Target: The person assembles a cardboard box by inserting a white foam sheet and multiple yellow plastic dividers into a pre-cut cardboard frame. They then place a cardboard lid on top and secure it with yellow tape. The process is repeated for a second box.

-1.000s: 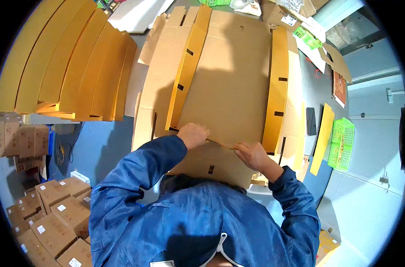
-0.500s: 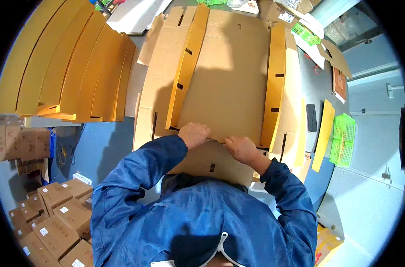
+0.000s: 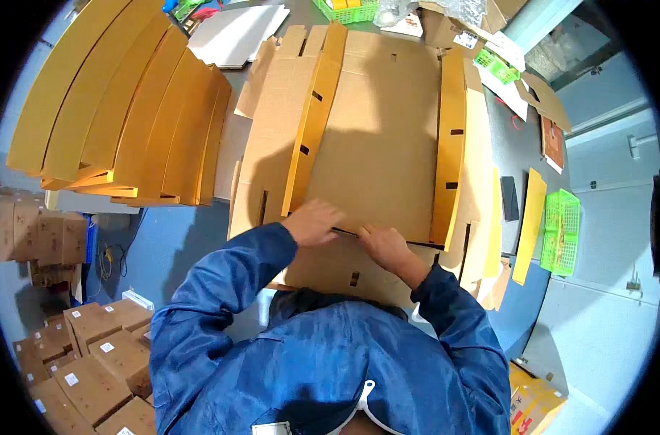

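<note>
A large brown cardboard sheet (image 3: 381,138) lies before me on the bench, with a long yellow strip (image 3: 315,123) along its left side and another yellow strip (image 3: 450,156) along its right. Both strips have small dark slots. My left hand (image 3: 314,222) is closed on the sheet's near edge, beside the lower end of the left strip. My right hand (image 3: 384,246) grips the same edge a little to the right, thumb side toward the left hand. Between them a dark gap shows along the fold. A near cardboard flap (image 3: 352,272) extends toward my body.
Tall yellow panels (image 3: 149,109) stand stacked at the left. On the right of the bench lie a black phone-like slab (image 3: 509,198), a yellow strip (image 3: 529,226) and a green basket (image 3: 561,232). Brown cartons (image 3: 112,355) are piled at lower left.
The view has shifted slightly, so the bench appears lower and farther right. Both hands stay at the near edge; the right hand has moved a little left, closer to the left hand.
</note>
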Demonstrator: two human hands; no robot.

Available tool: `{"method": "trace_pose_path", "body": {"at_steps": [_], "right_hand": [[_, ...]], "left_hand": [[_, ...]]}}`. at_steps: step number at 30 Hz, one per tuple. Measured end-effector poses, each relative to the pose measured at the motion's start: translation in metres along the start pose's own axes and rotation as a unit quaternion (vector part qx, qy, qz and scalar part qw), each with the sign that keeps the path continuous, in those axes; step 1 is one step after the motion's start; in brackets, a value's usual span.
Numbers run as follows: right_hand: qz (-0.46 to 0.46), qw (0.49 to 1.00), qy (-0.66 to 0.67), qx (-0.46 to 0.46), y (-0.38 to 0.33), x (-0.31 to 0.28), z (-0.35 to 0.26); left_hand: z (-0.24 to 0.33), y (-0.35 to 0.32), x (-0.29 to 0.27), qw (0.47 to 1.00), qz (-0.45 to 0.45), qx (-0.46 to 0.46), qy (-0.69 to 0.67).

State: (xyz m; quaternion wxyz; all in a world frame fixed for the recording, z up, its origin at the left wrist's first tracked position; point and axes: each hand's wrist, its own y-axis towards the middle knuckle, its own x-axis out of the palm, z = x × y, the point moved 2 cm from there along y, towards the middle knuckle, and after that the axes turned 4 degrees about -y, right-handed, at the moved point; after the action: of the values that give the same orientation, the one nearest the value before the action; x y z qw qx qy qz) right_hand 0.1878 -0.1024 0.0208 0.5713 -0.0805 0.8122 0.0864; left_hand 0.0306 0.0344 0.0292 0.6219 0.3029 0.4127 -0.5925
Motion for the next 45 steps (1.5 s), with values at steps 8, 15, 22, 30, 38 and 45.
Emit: {"method": "trace_pose_path", "body": {"at_steps": [8,15,22,30,38,45], "right_hand": [[-0.04,0.999,-0.026,0.015,0.005,0.0,0.003],[0.015,0.999,-0.024,0.015,0.001,0.012,-0.012],[0.083,0.995,-0.015,0.056,-0.007,-0.012,-0.008],[-0.113,0.992,-0.049,0.036,-0.131,0.019,-0.057],[-0.079,0.988,-0.069,0.109,-0.116,0.016,-0.073],[-0.151,0.983,0.073,0.077,-0.07,-0.099,-0.034]], "left_hand": [[0.001,-0.064,-0.015,0.963,0.05,0.162,0.209],[0.018,-0.026,0.001,0.994,0.06,0.072,0.062],[0.033,0.03,0.018,0.999,0.044,-0.029,-0.001],[0.028,0.045,0.012,0.995,-0.1,-0.018,-0.015],[0.017,0.047,0.015,0.979,-0.18,0.019,-0.089],[0.029,0.009,0.089,0.904,-0.334,0.122,-0.238]]}}
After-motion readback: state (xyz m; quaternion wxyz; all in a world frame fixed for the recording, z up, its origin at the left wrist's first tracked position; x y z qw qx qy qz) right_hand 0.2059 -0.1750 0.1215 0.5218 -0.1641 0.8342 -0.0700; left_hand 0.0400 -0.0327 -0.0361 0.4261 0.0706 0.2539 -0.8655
